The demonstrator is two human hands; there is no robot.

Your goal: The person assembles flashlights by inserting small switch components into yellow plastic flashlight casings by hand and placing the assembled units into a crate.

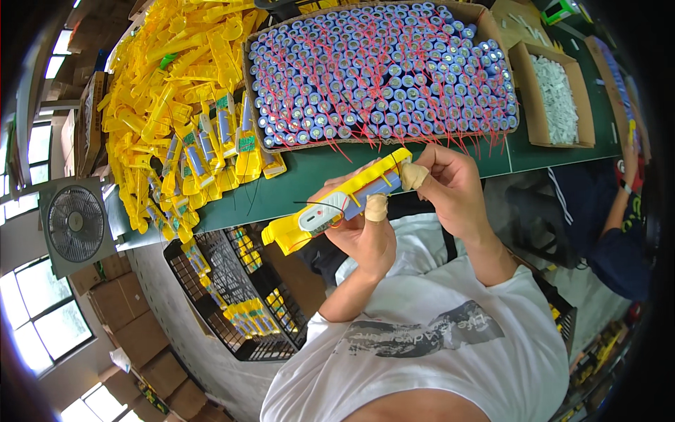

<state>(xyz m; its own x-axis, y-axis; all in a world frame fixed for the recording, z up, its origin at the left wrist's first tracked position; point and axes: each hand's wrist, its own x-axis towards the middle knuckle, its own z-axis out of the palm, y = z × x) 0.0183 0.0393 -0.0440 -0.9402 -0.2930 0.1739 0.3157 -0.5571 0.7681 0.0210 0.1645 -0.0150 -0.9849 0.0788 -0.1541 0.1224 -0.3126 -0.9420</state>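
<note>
- Holding the yellow housing (285,232) above the worktop's near edge, the left hand (360,243) is closed around its underside, the covered thumb pressing against the blue cell (383,185) inside.
- The right hand (455,188) is closed in a pinch on the housing's right end, its covered thumb at the end of the cell.
- The housing slants, its wide end near and to the left; a pale slotted cover (323,212) sits there, beside a dark wire.
- The step in hand appears to be seating the cell and its leads; the next move seems to call for a steady left grip while the right fingertips tuck or press at that end.
- On the green worktop (299,176), loose yellow housings (158,105) heap up at left, and a carton (486,27) of blue cells with red wires stands at the far middle; a smaller box (583,105) of white pieces is to its right.
- Hidden: the left fingers behind the housing, and exactly which bit the right fingertips pinch. The wire joints are too small to make out; another person's arm (619,200) at far right is partly cut off.
</note>
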